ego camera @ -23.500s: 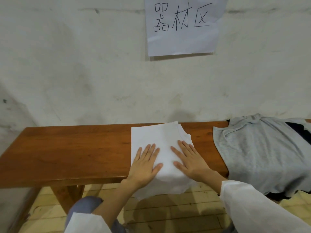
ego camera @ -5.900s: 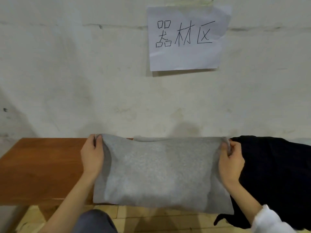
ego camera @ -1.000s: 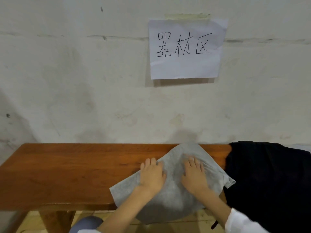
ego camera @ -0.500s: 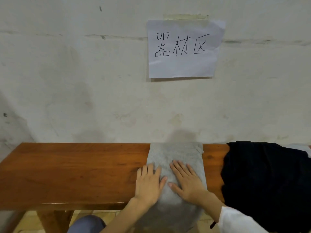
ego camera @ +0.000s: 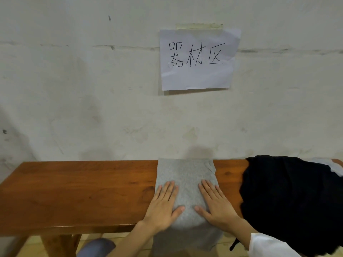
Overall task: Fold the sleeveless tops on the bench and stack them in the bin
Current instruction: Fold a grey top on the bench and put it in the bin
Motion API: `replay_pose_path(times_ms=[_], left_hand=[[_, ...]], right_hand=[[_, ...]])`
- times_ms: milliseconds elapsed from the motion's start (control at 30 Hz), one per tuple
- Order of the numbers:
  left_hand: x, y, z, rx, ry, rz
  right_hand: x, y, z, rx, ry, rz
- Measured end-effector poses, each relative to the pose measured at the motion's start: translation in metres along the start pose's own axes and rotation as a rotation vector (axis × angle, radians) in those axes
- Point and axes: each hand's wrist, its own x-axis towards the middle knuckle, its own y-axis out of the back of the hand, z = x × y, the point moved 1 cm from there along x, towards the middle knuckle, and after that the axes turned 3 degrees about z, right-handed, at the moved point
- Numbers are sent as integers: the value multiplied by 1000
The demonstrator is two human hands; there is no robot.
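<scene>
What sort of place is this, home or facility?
Likely an equipment or storage corner of a facility, not a home: a handwritten paper sign reading 器材区 (equipment area) taped to a scuffed bare wall, and a plain wooden bench.

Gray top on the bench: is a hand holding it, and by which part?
Nothing is gripped. The left hand and the right hand lie flat, fingers straight, pressing the near part of the gray top onto the bench.
</scene>
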Motion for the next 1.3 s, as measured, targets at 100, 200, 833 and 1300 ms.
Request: replay_pose_path(times_ms=[100,200,833,1300], left_hand=[[-15,-4,-3,32,74,-41],[-28,-5,-3,36,73,-129],[-47,18,8,139,38,-82],[-54,64,-16,-249,8,-61]], right_hand=[[-7,-3,-7,-38,10,-27],[-20,-5,-12,-53,0,-49],[-37,20,-12,-71,76,-101],[-43,62,-21,16,65,36]])
